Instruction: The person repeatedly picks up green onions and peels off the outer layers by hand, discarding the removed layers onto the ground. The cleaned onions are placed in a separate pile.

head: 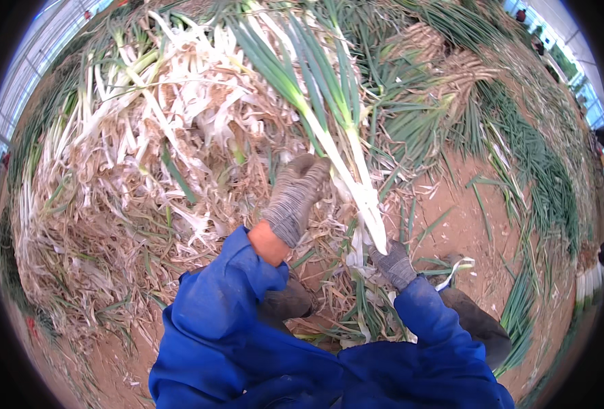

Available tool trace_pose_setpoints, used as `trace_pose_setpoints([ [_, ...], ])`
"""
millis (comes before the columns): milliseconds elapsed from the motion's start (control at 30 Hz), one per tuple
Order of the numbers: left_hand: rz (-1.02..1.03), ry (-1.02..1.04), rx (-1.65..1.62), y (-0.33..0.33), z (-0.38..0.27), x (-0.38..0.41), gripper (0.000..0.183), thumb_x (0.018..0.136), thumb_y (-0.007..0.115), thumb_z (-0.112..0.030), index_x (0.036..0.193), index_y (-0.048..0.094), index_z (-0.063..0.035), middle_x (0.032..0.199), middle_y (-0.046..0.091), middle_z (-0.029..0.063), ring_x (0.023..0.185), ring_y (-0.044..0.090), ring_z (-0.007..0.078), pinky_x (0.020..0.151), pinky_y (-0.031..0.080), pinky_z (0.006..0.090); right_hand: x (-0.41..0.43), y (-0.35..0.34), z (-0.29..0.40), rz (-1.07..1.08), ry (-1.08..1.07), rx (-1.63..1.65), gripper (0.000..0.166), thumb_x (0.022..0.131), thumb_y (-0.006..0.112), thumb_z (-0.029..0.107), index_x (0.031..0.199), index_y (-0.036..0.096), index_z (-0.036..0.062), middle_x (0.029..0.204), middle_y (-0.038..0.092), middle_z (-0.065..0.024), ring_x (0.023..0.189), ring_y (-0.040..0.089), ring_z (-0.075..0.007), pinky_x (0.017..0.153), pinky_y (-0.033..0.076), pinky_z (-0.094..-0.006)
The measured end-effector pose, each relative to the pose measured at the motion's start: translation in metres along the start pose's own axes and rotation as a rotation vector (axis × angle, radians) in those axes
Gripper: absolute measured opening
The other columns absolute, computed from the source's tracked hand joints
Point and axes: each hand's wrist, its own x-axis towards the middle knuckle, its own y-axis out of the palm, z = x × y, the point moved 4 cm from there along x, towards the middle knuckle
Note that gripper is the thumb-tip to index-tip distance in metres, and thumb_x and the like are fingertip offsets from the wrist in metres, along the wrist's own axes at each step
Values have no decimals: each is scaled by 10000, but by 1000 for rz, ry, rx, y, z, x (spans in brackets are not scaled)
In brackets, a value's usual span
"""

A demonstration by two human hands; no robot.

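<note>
Two long green onions (343, 163) with white stalks and green leaves slant across the middle, their white lower ends meeting near my right hand. My right hand (395, 263), in a grey knit glove, is at the white lower tip; its fingers are partly hidden beneath the stalks, so its hold is unclear. My left hand (298, 191), in a matching glove, lies just left of the white stalks with its fingers curled; whether it grips anything cannot be told. Thin white peeled skins hang beside my right hand.
A large heap of peeled skins and dry leaves (199, 122) fills the left. Untrimmed green onions with brown roots (435, 71) lie at the upper right. Cut green leaves (547, 174) line the right side of the brown soil (455, 225). Distant people are at the upper right.
</note>
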Motion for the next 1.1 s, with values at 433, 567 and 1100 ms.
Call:
trace_pose_setpoints([
  [433, 363, -226, -523, 58, 45, 56, 284, 863, 617, -303, 972, 588, -43, 805, 627, 90, 677, 618, 228, 626, 541, 365, -128, -29, 42, 197, -344, -15, 434, 889, 551, 329, 1136, 510, -26, 976, 602, -209, 928, 605, -280, 787, 467, -366],
  [567, 282, -134, -457, 78, 47, 36, 270, 882, 593, -274, 1014, 587, -38, 837, 637, 80, 735, 624, 209, 666, 542, 350, -81, -40, 53, -94, -471, 269, 461, 938, 463, 331, 1212, 456, -39, 1147, 536, -163, 1043, 540, -230, 859, 445, -323],
  [1100, 66, -172, -225, 43, 44, 26, 219, 809, 676, -112, 1005, 599, -54, 833, 639, 77, 666, 633, 206, 533, 532, 306, -78, -31, 80, -152, -286, -226, 359, 869, 547, 333, 1041, 582, 20, 750, 623, -193, 703, 629, -345, 622, 492, -409],
])
